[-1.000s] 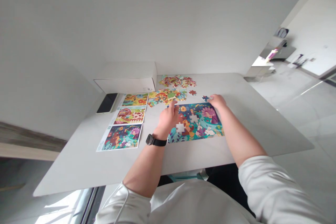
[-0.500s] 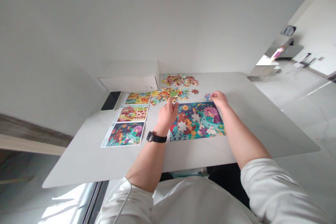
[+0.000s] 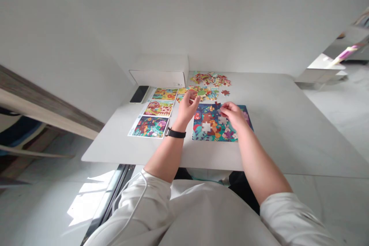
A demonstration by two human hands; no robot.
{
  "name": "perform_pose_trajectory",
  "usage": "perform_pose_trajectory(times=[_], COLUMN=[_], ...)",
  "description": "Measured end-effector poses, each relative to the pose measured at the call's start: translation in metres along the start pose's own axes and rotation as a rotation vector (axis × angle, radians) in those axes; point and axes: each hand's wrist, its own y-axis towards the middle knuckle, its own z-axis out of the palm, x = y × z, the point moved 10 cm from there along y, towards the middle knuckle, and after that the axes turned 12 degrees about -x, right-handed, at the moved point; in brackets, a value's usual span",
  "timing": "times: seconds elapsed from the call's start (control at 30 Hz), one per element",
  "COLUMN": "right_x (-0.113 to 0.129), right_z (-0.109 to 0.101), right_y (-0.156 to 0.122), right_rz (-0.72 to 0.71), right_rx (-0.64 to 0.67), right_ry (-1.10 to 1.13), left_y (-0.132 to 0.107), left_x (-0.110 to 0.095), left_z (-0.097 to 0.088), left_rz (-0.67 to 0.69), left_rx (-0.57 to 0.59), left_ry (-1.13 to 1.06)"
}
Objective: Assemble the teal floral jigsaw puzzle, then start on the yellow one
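A mostly assembled colourful jigsaw puzzle (image 3: 213,128) lies on the white table (image 3: 273,130), with a white gap near its lower left. My right hand (image 3: 233,114) hovers over the puzzle's upper middle, fingers pinched on a small blue puzzle piece (image 3: 218,106). Raised at the puzzle's upper left corner, my left hand (image 3: 188,107) has its fingers curled; whether it holds a piece is unclear. A black watch (image 3: 175,133) sits on the left wrist.
Loose puzzle pieces (image 3: 210,78) lie in heaps behind the puzzle. Three picture cards (image 3: 158,108) are lined up at the left. A white box (image 3: 161,71) and a black phone (image 3: 139,94) sit at the back left, by the wall.
My right hand picked the blue piece up from beyond the puzzle's far right corner and brought it left over the puzzle. The head camera swung left. My left hand stayed near the upper left corner.
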Motion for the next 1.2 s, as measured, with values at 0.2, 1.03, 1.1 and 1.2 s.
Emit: perform_pose_trajectory(times=[0.2, 1.03, 1.1, 1.2], right_x=[-0.001, 0.001, 0.000, -0.002], right_z=[0.014, 0.030, 0.029, 0.028], right_y=[-0.004, -0.018, -0.016, -0.015], right_rz=[-0.010, -0.066, -0.069, -0.082], right_rx=[0.087, 0.249, 0.251, 0.251], right_ry=[-0.049, -0.178, -0.180, -0.196], left_y=[-0.014, -0.055, -0.054, -0.054], left_x=[0.005, 0.039, 0.040, 0.040], left_z=[0.012, 0.043, 0.042, 0.040], left_rz=[-0.011, -0.332, -0.328, -0.305], left_rx=[0.157, 0.346, 0.342, 0.333], left_ry=[-0.034, -0.356, -0.350, -0.318])
